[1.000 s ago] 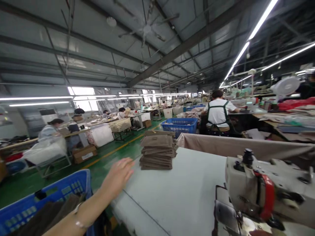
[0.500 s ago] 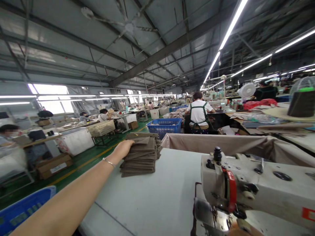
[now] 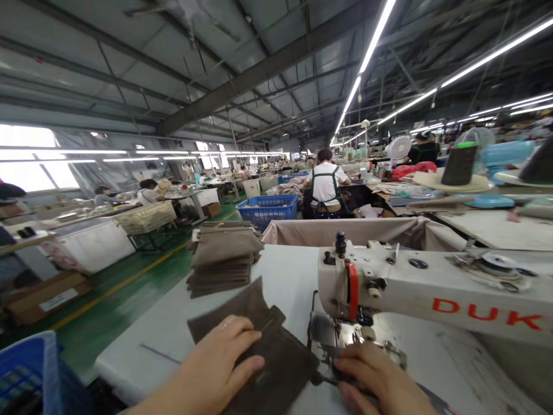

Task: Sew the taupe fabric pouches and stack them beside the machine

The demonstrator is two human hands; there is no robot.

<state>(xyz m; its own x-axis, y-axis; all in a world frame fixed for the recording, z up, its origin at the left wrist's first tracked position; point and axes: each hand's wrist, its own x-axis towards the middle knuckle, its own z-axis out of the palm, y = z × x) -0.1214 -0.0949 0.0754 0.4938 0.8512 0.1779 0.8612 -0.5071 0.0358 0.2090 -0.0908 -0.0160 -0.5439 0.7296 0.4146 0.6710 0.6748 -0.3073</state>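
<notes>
A brown fabric piece (image 3: 280, 369) lies on the white sewing table, its far flap tilted up. My left hand (image 3: 224, 357) rests on top of it, fingers stretched out and thumb apart. My right hand (image 3: 375, 374) is at the needle area of the sewing machine (image 3: 415, 282), its fingers bent over a dark strip (image 3: 360, 386) that shows between fingers and thumb. Whether this strip joins the brown piece cannot be made out. Beyond my left hand, a stack of brown fabric pieces (image 3: 224, 253) sits at the table's far left edge, its top pieces uneven.
A fabric-lined bin (image 3: 345, 230) borders the table's far side. Blue baskets stand beyond the stack (image 3: 268, 210) and at the lower left (image 3: 30, 369). A person (image 3: 326, 184) in a green-strapped apron sits ahead, facing away. Thread cones (image 3: 460, 164) stand at the right.
My left hand has come back from the stack to a brown fabric piece near the machine. My right hand now shows fully at the needle area. The view has turned right.
</notes>
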